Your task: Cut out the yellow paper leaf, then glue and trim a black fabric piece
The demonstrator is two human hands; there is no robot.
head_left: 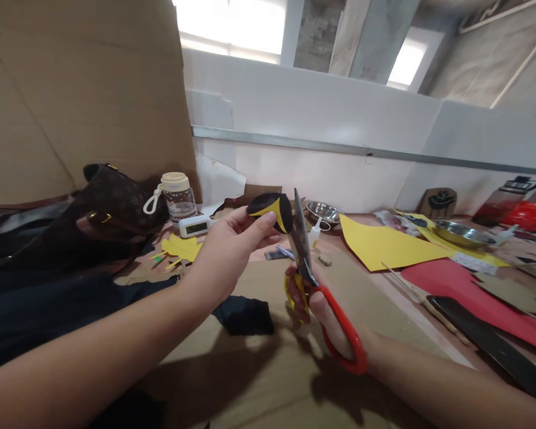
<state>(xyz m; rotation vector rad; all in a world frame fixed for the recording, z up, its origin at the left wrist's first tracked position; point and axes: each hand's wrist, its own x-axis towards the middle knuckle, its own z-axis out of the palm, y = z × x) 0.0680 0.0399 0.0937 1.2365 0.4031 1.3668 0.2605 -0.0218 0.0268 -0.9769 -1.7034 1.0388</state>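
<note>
Between the thumb and fingers of my left hand (236,244) is a black and yellow cut piece (268,211), raised above the table; I cannot tell if it is paper or cloth. My right hand (326,316) grips red-handled scissors (304,238) with the blades pointing up. Those blades are just right of the piece, and whether they touch it is unclear. Something yellow (297,295) shows around my right fingers; I cannot tell if it belongs to the scissors. Black fabric (245,316) lies below my left wrist.
A brown bag (116,208), a lidded bottle (178,196) and a digital timer (194,226) stand at left. Yellow scraps (181,245) lie before them. Rightward are a yellow sheet (388,241), red sheet (455,283), metal bowls (322,210) and a dark strip (495,345). Brown paper (245,369) covers the table.
</note>
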